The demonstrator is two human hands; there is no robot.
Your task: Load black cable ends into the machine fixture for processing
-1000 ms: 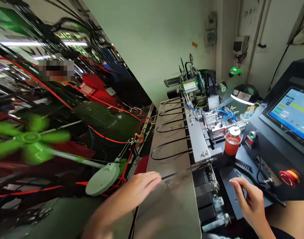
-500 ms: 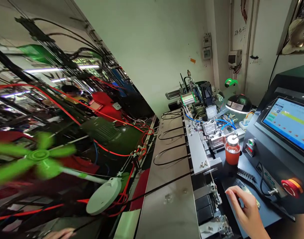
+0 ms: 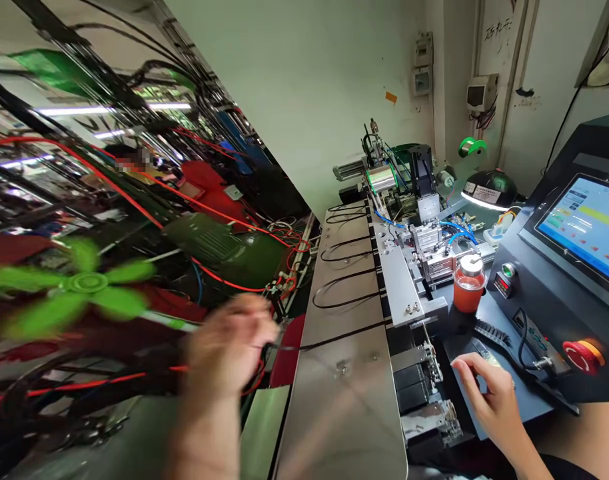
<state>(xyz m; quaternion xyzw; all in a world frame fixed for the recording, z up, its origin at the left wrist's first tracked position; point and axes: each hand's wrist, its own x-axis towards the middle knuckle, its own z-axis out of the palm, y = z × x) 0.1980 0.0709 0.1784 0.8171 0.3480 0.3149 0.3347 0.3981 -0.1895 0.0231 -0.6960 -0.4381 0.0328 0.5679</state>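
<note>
My left hand (image 3: 239,340), blurred by motion, is raised at the left edge of the metal machine top (image 3: 334,400). Its fingers are bent around the end of a thin black cable (image 3: 344,337) that runs across the plate into the machine. To the right, my right hand (image 3: 487,387) is curled, thumb and index finger meeting, beside the small metal mechanism (image 3: 434,370); whatever its fingers may hold is hidden. Several black cable loops (image 3: 334,293) lie farther up the plate.
A red jar (image 3: 468,287) with a silver lid and a black brush (image 3: 504,340) lie near the control panel (image 3: 549,287) with its screen and red button (image 3: 583,357). A green fan (image 3: 87,283) spins at left. Behind it, a person's head (image 3: 134,159) shows.
My left hand has risen from the bottom left edge to beside the metal plate. My right hand keeps nearly the same pose. The camera view has shifted slightly.
</note>
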